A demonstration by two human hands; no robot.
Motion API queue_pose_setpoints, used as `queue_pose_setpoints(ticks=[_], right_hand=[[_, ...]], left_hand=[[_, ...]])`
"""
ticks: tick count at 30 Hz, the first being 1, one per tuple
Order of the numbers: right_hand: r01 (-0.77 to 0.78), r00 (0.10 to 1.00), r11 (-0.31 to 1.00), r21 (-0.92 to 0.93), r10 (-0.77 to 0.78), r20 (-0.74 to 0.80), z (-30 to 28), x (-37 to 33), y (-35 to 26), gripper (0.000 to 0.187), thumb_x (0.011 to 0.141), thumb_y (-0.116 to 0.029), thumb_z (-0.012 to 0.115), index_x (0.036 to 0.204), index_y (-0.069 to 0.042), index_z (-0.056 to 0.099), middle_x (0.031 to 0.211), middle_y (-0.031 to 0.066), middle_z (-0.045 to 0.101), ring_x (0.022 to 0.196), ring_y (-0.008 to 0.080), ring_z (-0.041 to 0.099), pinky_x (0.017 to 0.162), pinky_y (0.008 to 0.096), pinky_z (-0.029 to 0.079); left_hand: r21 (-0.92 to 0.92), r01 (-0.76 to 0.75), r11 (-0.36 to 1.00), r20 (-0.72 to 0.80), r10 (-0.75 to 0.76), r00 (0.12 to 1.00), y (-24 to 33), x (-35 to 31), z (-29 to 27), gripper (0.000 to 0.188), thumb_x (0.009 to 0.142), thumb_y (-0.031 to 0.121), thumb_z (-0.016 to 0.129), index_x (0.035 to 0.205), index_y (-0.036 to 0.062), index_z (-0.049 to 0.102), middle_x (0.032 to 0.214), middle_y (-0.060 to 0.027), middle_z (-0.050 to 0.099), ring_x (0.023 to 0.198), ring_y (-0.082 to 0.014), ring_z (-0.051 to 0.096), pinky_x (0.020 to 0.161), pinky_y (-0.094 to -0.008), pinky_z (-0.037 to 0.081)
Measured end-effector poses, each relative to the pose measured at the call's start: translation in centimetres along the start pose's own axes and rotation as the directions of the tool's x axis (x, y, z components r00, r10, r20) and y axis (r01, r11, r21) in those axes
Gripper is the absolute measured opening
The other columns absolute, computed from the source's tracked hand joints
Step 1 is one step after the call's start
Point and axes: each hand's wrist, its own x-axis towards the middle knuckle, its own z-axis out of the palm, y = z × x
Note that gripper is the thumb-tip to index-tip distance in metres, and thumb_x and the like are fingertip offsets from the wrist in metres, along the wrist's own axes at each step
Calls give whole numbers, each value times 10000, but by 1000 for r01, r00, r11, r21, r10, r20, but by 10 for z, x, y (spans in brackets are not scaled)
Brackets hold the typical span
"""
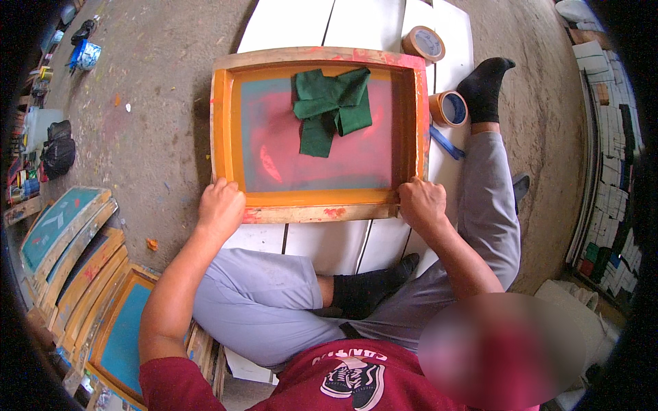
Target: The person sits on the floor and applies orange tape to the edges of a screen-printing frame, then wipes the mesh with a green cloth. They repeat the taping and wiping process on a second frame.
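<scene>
A wooden-framed printing screen [295, 214] lies over white boards in front of me. Its mesh is stained pink and grey-teal, with orange tape along the inner edges and red paint marks on the wood. On the far part of the mesh rests a crumpled dark green cloth [322, 106]. My left hand [223, 204] is closed round the frame's near left corner. At the near right corner, my right hand [421, 201] grips the wood as well. The undersides of the frame and some of my fingertips are hidden.
Two tape rolls [449, 109] and a blue strip [447, 142] lie right of the screen on the white boards [329, 246]. Several other screens [86, 277] are stacked at left. A blue-and-white tub [86, 55] stands far left. My legs flank the near side.
</scene>
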Motion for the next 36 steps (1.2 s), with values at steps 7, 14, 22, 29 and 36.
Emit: queue_pose_setpoints(ticks=[7, 14, 22, 29, 36], right_hand=[[10, 998, 999, -45, -12, -60, 4, 2, -2, 131, 850, -244, 740, 832, -141, 818, 816, 109, 784, 803, 277, 793, 673, 419, 600], [9, 996, 994, -106, -18, -88, 6, 4, -2, 93, 837, -226, 745, 817, -172, 818, 788, 67, 787, 784, 260, 792, 625, 405, 587], [-11, 999, 998, -62, 8, -47, -5, 5, -5, 121, 837, -153, 715, 888, -116, 819, 897, 125, 794, 873, 294, 791, 721, 432, 608], [58, 988, 991, 124, -39, -148, -4, -6, 2, 186, 862, -218, 713, 935, -66, 792, 928, 124, 772, 872, 346, 762, 742, 447, 602], [539, 789, 814, 216, -398, -469, 23, -10, -27, 509, 778, -405, 838, 1137, -62, 719, 1095, 125, 707, 1101, 326, 654, 951, 445, 549]], left_hand=[[59, -4, 998, 41, 1, 999, 2, 1, -7, 121, 795, 140, 715, 805, 80, 820, 899, -95, 753, 1021, -284, 674, 809, -417, 537], [87, 13, 996, 79, -20, 997, 3, 3, -10, 104, 811, 151, 736, 827, 93, 821, 910, -86, 758, 1036, -278, 667, 811, -411, 523], [109, 50, 993, 56, -56, 997, 6, 3, -3, 107, 822, 135, 727, 852, 93, 821, 966, -105, 756, 1053, -288, 666, 835, -413, 541], [-132, 47, 990, -170, -70, 983, -1, -12, -3, 184, 866, 173, 729, 999, 68, 803, 1055, -108, 695, 1078, -302, 642, 897, -425, 565], [-398, -297, 868, -383, 137, 913, 27, -19, 3, 563, 767, 454, 851, 1154, 61, 740, 1119, -100, 674, 1096, -291, 633, 946, -418, 547]])
